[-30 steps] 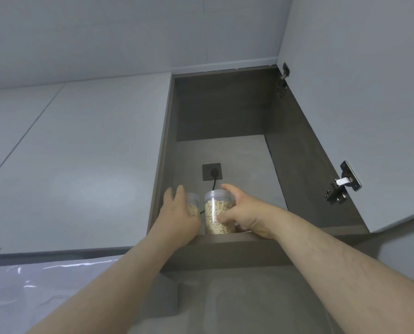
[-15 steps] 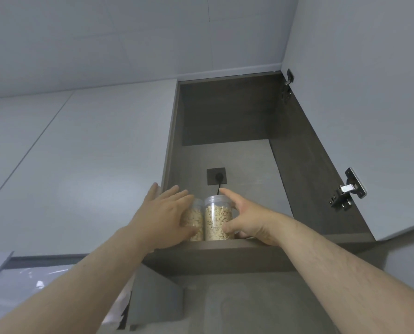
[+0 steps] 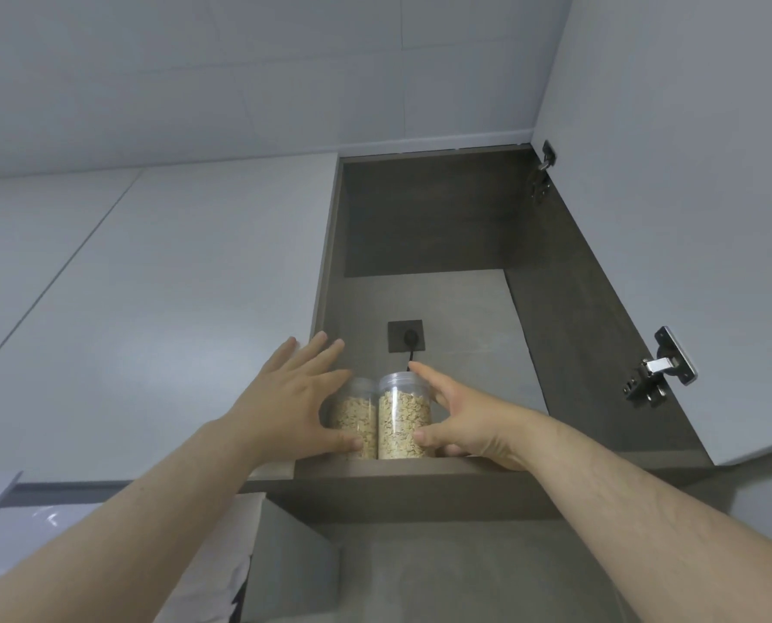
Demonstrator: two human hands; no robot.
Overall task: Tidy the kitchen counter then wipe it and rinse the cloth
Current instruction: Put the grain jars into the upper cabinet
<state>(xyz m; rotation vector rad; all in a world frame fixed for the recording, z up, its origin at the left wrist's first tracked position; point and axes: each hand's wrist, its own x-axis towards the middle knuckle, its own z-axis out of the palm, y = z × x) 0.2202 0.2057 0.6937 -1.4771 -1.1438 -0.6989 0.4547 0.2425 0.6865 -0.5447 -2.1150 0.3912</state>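
Two clear jars of oat flakes stand side by side at the front of the shelf (image 3: 420, 485) of an open upper cabinet. My left hand (image 3: 290, 397) is spread flat over the left jar (image 3: 355, 418); its fingers are straight and its thumb touches the jar's lower front. My right hand (image 3: 465, 420) lies round the right jar (image 3: 402, 420), with the thumb on its front and the index finger reaching its lid. The other right fingers are hidden behind that jar.
A dark wall socket (image 3: 405, 336) with a black cable sits on the cabinet's back wall, above the jars. The open cabinet door (image 3: 690, 173) stands at the right with two metal hinges (image 3: 658, 370). Closed pale doors (image 3: 150, 308) fill the left.
My left hand let go of the left jar and spread its fingers upward. Both jars now stand on the shelf, and the right hand kept its hold.
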